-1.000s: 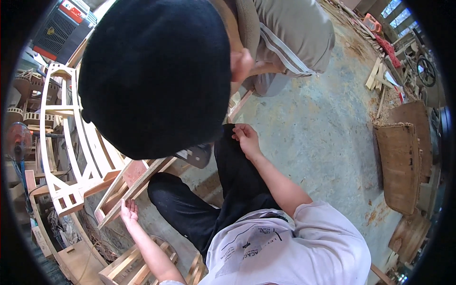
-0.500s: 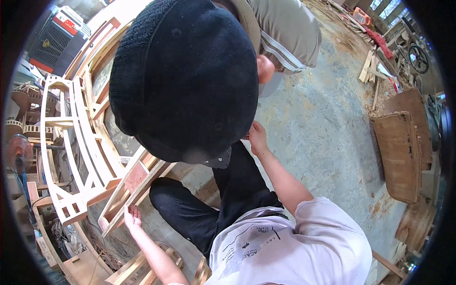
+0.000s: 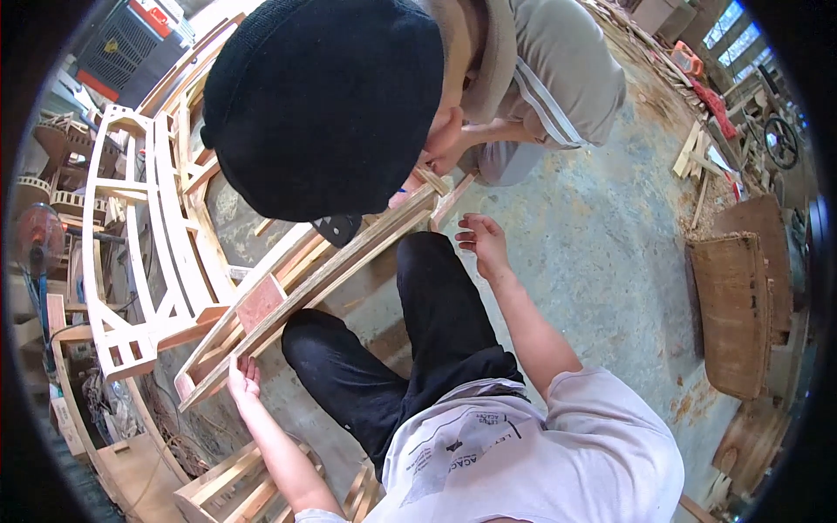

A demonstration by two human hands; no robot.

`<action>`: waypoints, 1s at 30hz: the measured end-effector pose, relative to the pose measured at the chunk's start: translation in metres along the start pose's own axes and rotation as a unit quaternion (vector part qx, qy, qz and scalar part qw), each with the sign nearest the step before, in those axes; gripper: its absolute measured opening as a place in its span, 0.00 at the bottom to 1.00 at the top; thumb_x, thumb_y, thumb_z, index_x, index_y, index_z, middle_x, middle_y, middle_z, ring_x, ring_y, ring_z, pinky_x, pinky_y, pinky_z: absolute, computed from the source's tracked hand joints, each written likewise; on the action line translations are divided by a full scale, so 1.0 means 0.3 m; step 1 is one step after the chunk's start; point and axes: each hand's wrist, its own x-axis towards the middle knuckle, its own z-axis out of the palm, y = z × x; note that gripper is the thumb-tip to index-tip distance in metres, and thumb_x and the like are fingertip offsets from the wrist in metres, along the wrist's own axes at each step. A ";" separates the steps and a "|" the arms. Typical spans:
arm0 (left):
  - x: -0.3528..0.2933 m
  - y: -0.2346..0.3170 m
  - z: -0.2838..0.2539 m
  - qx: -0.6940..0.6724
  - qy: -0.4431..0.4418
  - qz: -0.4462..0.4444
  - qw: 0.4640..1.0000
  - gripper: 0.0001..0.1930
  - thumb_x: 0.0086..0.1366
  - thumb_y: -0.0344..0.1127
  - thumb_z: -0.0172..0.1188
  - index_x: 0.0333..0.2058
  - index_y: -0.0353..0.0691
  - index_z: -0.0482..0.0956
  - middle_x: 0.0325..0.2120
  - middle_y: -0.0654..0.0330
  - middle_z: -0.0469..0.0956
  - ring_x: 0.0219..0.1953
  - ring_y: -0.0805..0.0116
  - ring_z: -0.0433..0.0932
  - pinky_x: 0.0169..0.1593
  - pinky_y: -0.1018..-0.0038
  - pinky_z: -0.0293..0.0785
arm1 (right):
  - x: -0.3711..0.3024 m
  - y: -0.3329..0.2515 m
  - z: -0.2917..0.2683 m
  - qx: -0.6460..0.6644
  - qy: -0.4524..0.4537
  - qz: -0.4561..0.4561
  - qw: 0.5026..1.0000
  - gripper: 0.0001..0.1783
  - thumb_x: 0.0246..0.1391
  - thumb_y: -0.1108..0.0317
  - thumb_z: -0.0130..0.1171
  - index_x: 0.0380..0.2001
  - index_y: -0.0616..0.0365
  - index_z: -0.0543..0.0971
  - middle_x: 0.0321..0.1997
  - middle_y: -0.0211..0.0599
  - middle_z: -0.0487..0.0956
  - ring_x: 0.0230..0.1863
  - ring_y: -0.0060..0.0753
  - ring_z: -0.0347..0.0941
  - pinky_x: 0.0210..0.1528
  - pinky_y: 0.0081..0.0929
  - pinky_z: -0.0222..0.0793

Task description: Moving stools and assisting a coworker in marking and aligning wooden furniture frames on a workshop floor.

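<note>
**Ana:** Head view, and it is the only one we have. Where are the hands?

**Ben:** The left hand (image 3: 245, 376) is at the lower end of the long wooden frame (image 3: 305, 288), fingers spread and curled loosely under its edge, touching the wood rather than clamped round it. The right hand (image 3: 482, 241) hovers just beside the upper end, fingers half bent and holding nothing.

**Ana:** And the frame itself?

**Ben:** It lies slanted on the concrete floor (image 3: 610, 261), running from beside the curved chair frame (image 3: 139, 253) on the left up toward a co-worker in a black cap (image 3: 327, 105), who bends over its upper end. The person's black trouser leg (image 3: 436, 322) lies along its right side.

**Ana:** How would you steady it well?

**Ben:** In my judgement, the left hand should take a full grip on the rail, thumb over the top, so the lower end cannot slide on the dusty floor. The right hand should settle on the upper rail, clear of the co-worker's hands, which the cap mostly hides.

**Ana:** Any risk?

**Ben:** Pinched fingers where the rails meet, I would think.
</note>
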 end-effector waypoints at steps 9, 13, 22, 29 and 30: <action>0.001 -0.007 -0.017 -0.007 -0.002 0.000 1.000 0.26 0.55 0.55 0.60 0.45 0.45 0.68 0.36 0.67 0.77 0.37 0.72 0.76 0.38 0.72 0.69 | 0.008 0.010 0.021 -0.006 -0.018 0.009 1.000 0.11 0.56 0.64 0.51 0.38 0.59 0.74 0.35 0.35 0.76 0.28 0.28 0.74 0.28 0.23 0.69; -0.013 -0.004 -0.003 -0.013 0.005 0.005 1.000 0.24 0.55 0.54 0.60 0.44 0.45 0.70 0.34 0.67 0.77 0.36 0.72 0.77 0.38 0.72 0.69 | 0.004 0.011 0.022 -0.007 -0.021 0.009 1.000 0.11 0.56 0.64 0.51 0.38 0.58 0.74 0.35 0.35 0.76 0.28 0.28 0.74 0.28 0.23 0.69; -0.019 -0.005 0.002 -0.006 0.012 0.011 1.000 0.23 0.55 0.55 0.60 0.43 0.46 0.72 0.35 0.67 0.78 0.37 0.71 0.76 0.38 0.71 0.69 | 0.002 0.019 0.011 -0.015 -0.007 0.019 1.000 0.10 0.57 0.65 0.49 0.37 0.58 0.74 0.34 0.35 0.76 0.28 0.28 0.75 0.28 0.23 0.70; -0.037 0.000 0.015 -0.009 0.015 0.009 1.000 0.22 0.55 0.55 0.59 0.41 0.46 0.73 0.35 0.67 0.78 0.37 0.72 0.76 0.36 0.73 0.70 | 0.001 0.024 0.014 -0.010 -0.009 0.024 1.000 0.10 0.57 0.65 0.49 0.38 0.58 0.74 0.34 0.35 0.76 0.28 0.28 0.75 0.28 0.23 0.70; -0.034 0.000 0.015 -0.008 0.017 0.009 1.000 0.22 0.55 0.55 0.59 0.41 0.46 0.73 0.35 0.67 0.78 0.37 0.72 0.76 0.36 0.73 0.70 | 0.002 0.026 0.013 -0.010 -0.009 0.024 1.000 0.10 0.57 0.65 0.49 0.38 0.58 0.74 0.34 0.35 0.76 0.28 0.28 0.75 0.28 0.23 0.70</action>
